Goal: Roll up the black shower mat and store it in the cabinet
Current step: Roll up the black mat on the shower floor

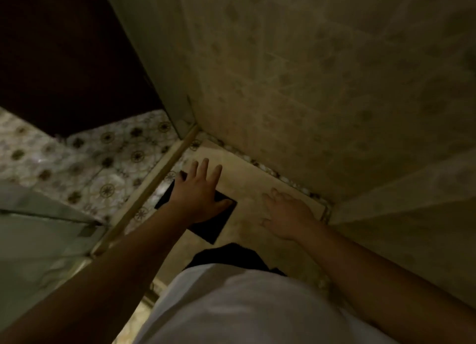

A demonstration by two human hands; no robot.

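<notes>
Under left hand (pixel 199 197), fingers spread: black mat (pixel 206 227); right hand (pixel 288 215) beside, empty.

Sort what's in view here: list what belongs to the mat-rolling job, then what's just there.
Job:
black shower mat
left hand, fingers spread over the mat
right hand, fingers loose, over the shower floor

Just there:
patterned floor tiles
tiled wall

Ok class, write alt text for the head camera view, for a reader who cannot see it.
Seen from above in a dim shower corner, a person's left hand reaches with spread fingers over a black mat on the floor. The right hand hovers open nearby, beside the tiled wall.
</notes>
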